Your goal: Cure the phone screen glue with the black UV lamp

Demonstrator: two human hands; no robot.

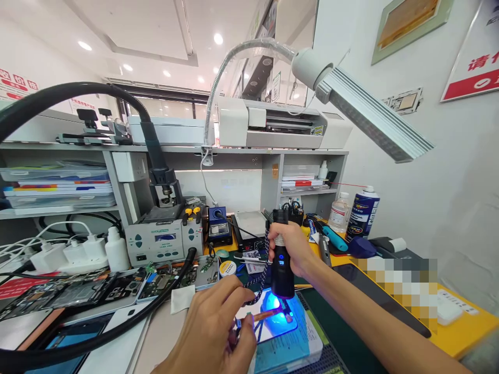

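My right hand (pixel 290 244) is wrapped around a black flashlight (pixel 283 275) with a small lit readout on its barrel; its long axis stands close to upright, lens end down. Blue light falls from it onto a flat, pale panel (pixel 268 332) lying on a blue-and-white box (pixel 298 356). The lens end sits just above the panel, with a little gap between, as far as I can judge. A patterned wrist cord (pixel 257 291) hangs in a loop on the flashlight's left.

My left hand (pixel 218 322) is lower and closer to me, thumb and forefinger pinching a slim, copper-brown strip (pixel 265 315). The strip lies away to the right of those fingertips, its long axis running sideways and slightly forward, across the line of the flashlight. Its far end reaches into the glow, by a small dark piece (pixel 288 314) on the panel; glare keeps me from telling whether they touch. My left hand is the nearer one to the strip, while my right is above and beyond it.

A green mat (pixel 337 327) shows to the right of the box, and past it a black slab-like screen (pixel 374 293) lies on the yellow worktop (pixel 470 335).
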